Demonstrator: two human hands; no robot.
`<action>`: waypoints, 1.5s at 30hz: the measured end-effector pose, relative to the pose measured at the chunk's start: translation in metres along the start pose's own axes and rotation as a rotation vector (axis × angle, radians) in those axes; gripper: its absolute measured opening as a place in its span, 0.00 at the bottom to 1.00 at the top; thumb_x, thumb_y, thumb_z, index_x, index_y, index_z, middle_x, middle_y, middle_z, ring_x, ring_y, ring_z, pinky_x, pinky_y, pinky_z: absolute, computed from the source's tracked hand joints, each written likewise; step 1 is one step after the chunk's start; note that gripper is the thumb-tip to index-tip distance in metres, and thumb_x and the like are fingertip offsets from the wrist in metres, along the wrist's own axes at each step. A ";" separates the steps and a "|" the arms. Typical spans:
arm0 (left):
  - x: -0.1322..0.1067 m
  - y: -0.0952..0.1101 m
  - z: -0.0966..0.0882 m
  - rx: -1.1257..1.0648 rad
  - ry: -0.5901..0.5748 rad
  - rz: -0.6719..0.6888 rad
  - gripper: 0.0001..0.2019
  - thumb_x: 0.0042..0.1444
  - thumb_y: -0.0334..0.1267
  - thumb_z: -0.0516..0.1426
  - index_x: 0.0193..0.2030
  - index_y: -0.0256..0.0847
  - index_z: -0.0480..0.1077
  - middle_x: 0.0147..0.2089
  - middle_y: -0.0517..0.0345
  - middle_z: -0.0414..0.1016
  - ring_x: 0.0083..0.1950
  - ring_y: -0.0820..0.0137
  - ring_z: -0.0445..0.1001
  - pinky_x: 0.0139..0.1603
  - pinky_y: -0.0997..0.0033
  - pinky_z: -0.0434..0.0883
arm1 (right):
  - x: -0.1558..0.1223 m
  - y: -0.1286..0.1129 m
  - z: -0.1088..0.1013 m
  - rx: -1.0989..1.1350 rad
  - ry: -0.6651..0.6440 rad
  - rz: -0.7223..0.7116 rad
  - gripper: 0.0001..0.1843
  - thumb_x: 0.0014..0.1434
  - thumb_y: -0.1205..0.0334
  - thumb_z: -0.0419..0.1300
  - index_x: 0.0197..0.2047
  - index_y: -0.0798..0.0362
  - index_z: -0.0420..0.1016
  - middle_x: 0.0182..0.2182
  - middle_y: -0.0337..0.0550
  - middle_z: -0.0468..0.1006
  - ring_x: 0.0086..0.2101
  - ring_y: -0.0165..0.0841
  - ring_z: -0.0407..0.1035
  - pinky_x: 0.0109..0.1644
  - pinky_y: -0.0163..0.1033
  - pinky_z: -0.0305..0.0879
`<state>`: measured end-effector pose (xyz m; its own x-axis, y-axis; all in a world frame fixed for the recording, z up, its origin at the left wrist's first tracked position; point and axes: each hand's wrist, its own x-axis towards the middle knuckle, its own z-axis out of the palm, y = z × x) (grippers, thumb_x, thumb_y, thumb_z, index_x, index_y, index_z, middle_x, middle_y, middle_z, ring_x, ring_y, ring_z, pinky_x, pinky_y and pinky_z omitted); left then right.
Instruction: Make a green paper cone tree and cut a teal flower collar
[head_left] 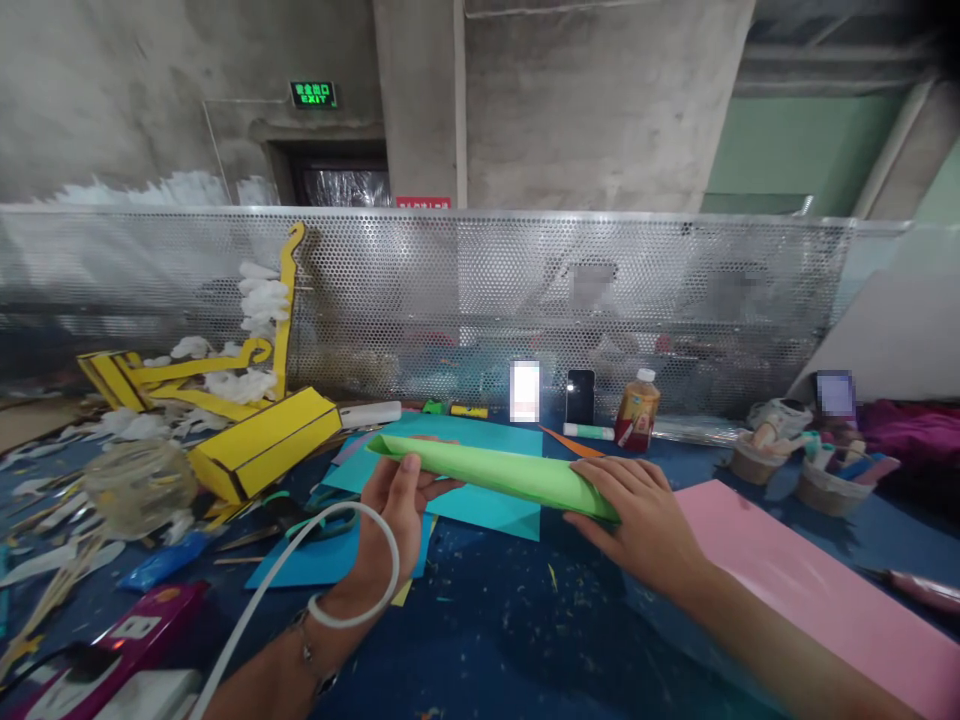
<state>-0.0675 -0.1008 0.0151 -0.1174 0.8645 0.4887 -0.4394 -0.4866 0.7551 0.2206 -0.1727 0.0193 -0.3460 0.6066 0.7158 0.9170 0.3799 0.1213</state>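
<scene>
Near the viewer, a rolled green paper tube (pixel 495 478) is held in the air across the work surface, above a flat teal card sheet (pixel 487 525). The person's left hand (pixel 397 510) curls round one end, thumb uppermost; the right hand (pixel 637 520) cups the other, fingers spread on top and thumb beneath, apparently keeping the roll from springing open. A flexible white cord (pixel 349 506) loops about the left wrist, close to that grip. A pale pink card sheet (pixel 795 560) lies beside the right hand. Farther off stand a yellow card model (pixel 262 442), a plastic drink bottle (pixel 637 410) and a perforated metal panel (pixel 525 290).
</scene>
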 end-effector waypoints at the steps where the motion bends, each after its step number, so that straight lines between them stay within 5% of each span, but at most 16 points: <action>1: 0.000 0.001 0.000 -0.008 -0.017 0.000 0.20 0.61 0.56 0.62 0.48 0.42 0.76 0.45 0.51 0.84 0.47 0.55 0.84 0.44 0.57 0.83 | 0.000 0.000 0.000 0.005 -0.005 0.001 0.23 0.67 0.50 0.63 0.62 0.48 0.70 0.55 0.48 0.81 0.53 0.46 0.75 0.56 0.55 0.65; 5: -0.005 0.004 0.002 -0.010 -0.129 -0.035 0.21 0.62 0.56 0.62 0.52 0.42 0.75 0.53 0.46 0.82 0.55 0.54 0.80 0.48 0.57 0.82 | 0.000 -0.001 0.000 0.018 -0.031 0.013 0.25 0.67 0.50 0.64 0.63 0.48 0.69 0.56 0.49 0.80 0.54 0.47 0.74 0.57 0.56 0.65; 10: -0.011 -0.003 0.008 0.008 -0.182 -0.199 0.24 0.55 0.52 0.69 0.53 0.41 0.74 0.54 0.46 0.80 0.53 0.56 0.80 0.49 0.56 0.83 | 0.000 -0.001 -0.001 0.045 -0.092 0.054 0.25 0.65 0.51 0.66 0.63 0.47 0.70 0.58 0.52 0.79 0.56 0.50 0.73 0.59 0.59 0.64; 16: -0.018 -0.017 0.013 -0.075 -0.004 -0.315 0.26 0.51 0.53 0.71 0.49 0.37 0.73 0.47 0.50 0.81 0.52 0.54 0.81 0.49 0.49 0.84 | -0.006 0.010 0.016 0.145 -0.090 0.089 0.27 0.63 0.50 0.64 0.64 0.44 0.72 0.59 0.52 0.78 0.60 0.54 0.71 0.61 0.64 0.67; 19: -0.021 -0.019 0.016 -0.111 0.095 -0.373 0.26 0.49 0.50 0.72 0.49 0.40 0.73 0.51 0.50 0.80 0.55 0.52 0.81 0.49 0.52 0.84 | -0.011 0.013 0.030 0.168 -0.085 0.101 0.30 0.62 0.47 0.63 0.65 0.44 0.72 0.60 0.51 0.78 0.59 0.55 0.71 0.62 0.64 0.68; 24: -0.026 -0.022 0.019 -0.084 0.197 -0.540 0.18 0.58 0.44 0.68 0.52 0.47 0.70 0.52 0.53 0.81 0.51 0.56 0.84 0.48 0.56 0.83 | -0.009 0.008 0.031 0.197 -0.168 0.161 0.29 0.65 0.53 0.59 0.68 0.47 0.69 0.64 0.51 0.74 0.64 0.51 0.66 0.69 0.61 0.60; 28: -0.027 -0.024 0.022 -0.080 0.228 -0.575 0.10 0.63 0.39 0.64 0.49 0.45 0.69 0.48 0.54 0.81 0.50 0.58 0.84 0.49 0.54 0.83 | -0.004 0.012 0.035 0.257 -0.288 0.218 0.34 0.58 0.56 0.63 0.68 0.49 0.69 0.65 0.51 0.71 0.64 0.51 0.65 0.69 0.61 0.57; 33: -0.024 -0.031 0.015 0.102 0.156 -0.766 0.08 0.66 0.39 0.61 0.47 0.39 0.70 0.42 0.48 0.82 0.43 0.58 0.84 0.45 0.56 0.82 | -0.007 0.020 0.048 0.288 -0.288 0.235 0.34 0.57 0.60 0.64 0.66 0.47 0.70 0.66 0.48 0.71 0.64 0.47 0.64 0.69 0.58 0.54; 36: -0.019 -0.031 0.007 0.319 -0.033 -0.821 0.12 0.64 0.44 0.60 0.45 0.36 0.73 0.45 0.42 0.83 0.43 0.58 0.83 0.41 0.61 0.80 | -0.009 0.020 0.048 0.278 -0.273 0.230 0.33 0.57 0.60 0.64 0.66 0.47 0.70 0.66 0.48 0.72 0.64 0.47 0.64 0.68 0.56 0.54; 39: -0.017 -0.014 0.005 0.654 -0.392 -0.703 0.20 0.63 0.55 0.58 0.43 0.37 0.77 0.46 0.43 0.84 0.46 0.55 0.81 0.41 0.62 0.77 | -0.007 0.018 0.044 0.243 -0.224 0.212 0.33 0.55 0.61 0.65 0.65 0.47 0.71 0.64 0.47 0.73 0.63 0.47 0.65 0.68 0.54 0.53; 41: -0.022 0.004 0.010 0.951 -0.608 -0.466 0.22 0.64 0.57 0.54 0.40 0.40 0.78 0.42 0.46 0.83 0.45 0.54 0.80 0.41 0.60 0.74 | -0.005 0.016 0.040 0.214 -0.213 0.184 0.33 0.54 0.61 0.65 0.64 0.47 0.71 0.63 0.48 0.75 0.61 0.48 0.66 0.67 0.54 0.52; 45: -0.042 0.027 0.029 1.383 -0.770 0.075 0.22 0.67 0.53 0.49 0.34 0.40 0.75 0.34 0.48 0.80 0.37 0.56 0.77 0.39 0.57 0.70 | -0.003 0.010 0.037 0.152 -0.222 0.152 0.31 0.54 0.61 0.65 0.62 0.48 0.74 0.60 0.49 0.77 0.59 0.48 0.67 0.64 0.55 0.50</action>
<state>-0.0488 -0.1540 0.0270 0.5496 0.7748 0.3125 0.7130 -0.6299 0.3080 0.2234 -0.1455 -0.0070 -0.2571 0.7960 0.5480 0.9272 0.3630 -0.0922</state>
